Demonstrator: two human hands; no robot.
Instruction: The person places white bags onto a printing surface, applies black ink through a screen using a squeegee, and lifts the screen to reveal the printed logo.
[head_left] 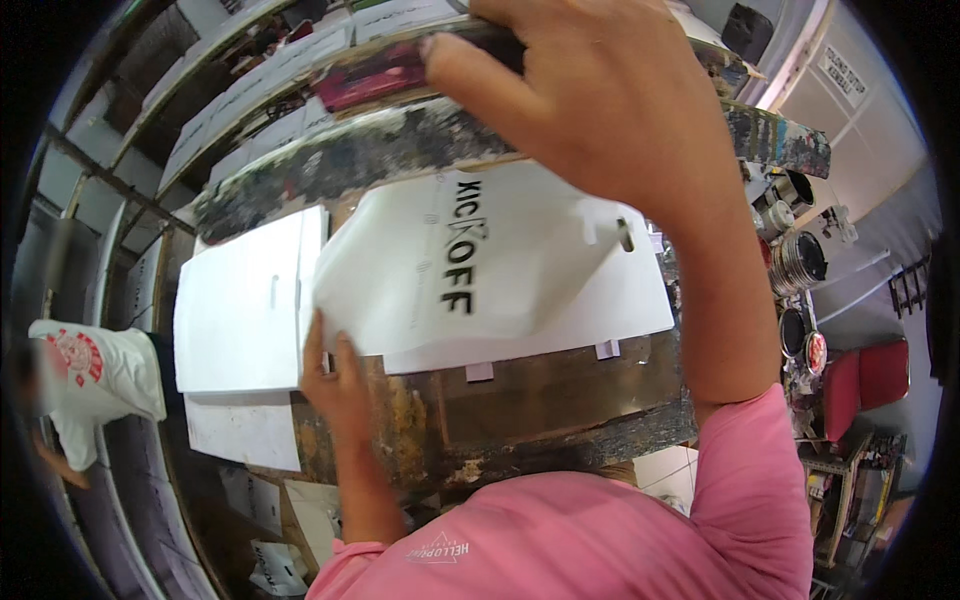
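A white plastic bag (390, 250) with black lettering and a punched handle slot lies partly lifted and curled over a white sheet (640, 310) on the paint-stained work board. My left hand (338, 385) is at its near left corner, finger and thumb pinching the edge. Raised above the far side is my right hand (590, 100), its thumb spread and its other fingers running out at the top edge. Close to it is a dark paint-crusted bar (340, 160); whether the hand grips anything is hidden. Left of the bag sits a stack of white bags (235, 320).
Metal racks (150, 140) holding flat white items stand at the left and far side. Another person (100, 370) in a white shirt is at the far left. Tins (797, 260) and a red chair (865, 385) are at the right. Small paper tabs (480, 372) line the board's near side.
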